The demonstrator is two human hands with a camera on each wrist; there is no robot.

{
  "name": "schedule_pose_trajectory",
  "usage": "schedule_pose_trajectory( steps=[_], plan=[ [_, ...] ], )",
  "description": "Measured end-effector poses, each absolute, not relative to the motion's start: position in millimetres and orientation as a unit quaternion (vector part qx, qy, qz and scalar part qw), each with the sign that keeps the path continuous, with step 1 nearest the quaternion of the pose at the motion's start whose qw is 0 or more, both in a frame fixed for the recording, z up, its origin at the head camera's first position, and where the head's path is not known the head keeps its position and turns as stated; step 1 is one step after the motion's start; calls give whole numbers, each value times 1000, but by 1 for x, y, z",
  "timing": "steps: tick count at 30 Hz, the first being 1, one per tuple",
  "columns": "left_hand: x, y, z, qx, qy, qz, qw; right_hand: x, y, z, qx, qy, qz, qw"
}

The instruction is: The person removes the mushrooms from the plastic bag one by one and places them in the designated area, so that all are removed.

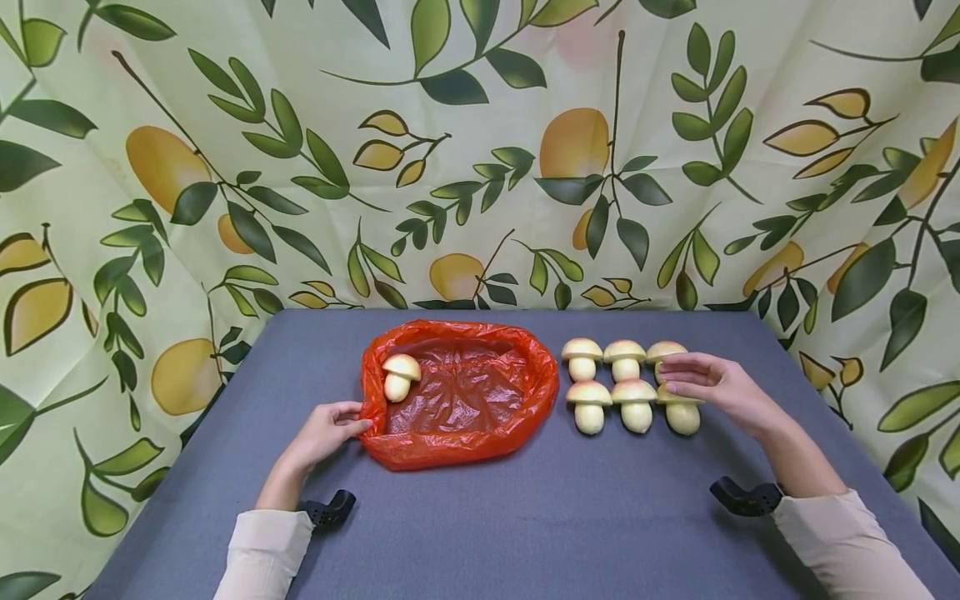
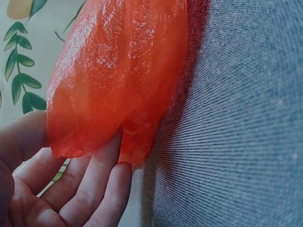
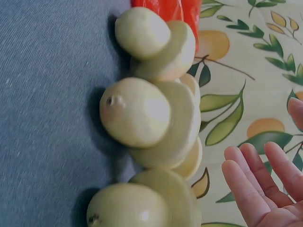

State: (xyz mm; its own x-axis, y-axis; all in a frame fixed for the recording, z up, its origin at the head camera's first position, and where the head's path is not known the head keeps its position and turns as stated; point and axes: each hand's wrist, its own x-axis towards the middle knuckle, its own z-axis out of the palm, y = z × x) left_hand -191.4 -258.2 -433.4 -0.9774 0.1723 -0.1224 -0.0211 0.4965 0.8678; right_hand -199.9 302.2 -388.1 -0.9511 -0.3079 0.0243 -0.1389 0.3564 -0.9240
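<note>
A red plastic bag [image 1: 457, 450] lies spread on the table with its mouth rolled wide. One toy mushroom [image 1: 402, 367], cream with a pinkish cap, is inside at the bag's left. My left hand [image 1: 327, 433] pinches the bag's left edge; the left wrist view shows the thumb and fingers at the thin red plastic [image 2: 118, 61]. To the right of the bag, several similar mushrooms [image 1: 589, 408] stand in two rows of three. Over the rightmost pair hovers my right hand [image 1: 708, 382], partly covering them. In the right wrist view its fingers [image 3: 248, 189] are extended, holding nothing, beside the mushrooms [image 3: 137, 113].
A grey-blue cloth [image 1: 495, 525] covers the table. Behind and along the sides hangs a curtain [image 1: 480, 167] printed with leaves and orange fruit. Each wrist wears a black camera mount, such as the left mount [image 1: 330, 510].
</note>
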Motion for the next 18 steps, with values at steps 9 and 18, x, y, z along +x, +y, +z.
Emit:
schedule_pose_trajectory(
  steps=[9,18],
  plan=[
    [-193,-257,-435,39,855,507,98,-204,280,-388,-164,803,-566,90],
    [-192,-258,-436,41,857,504,97,-208,257,-388,-191,802,-555,109]
  ],
)
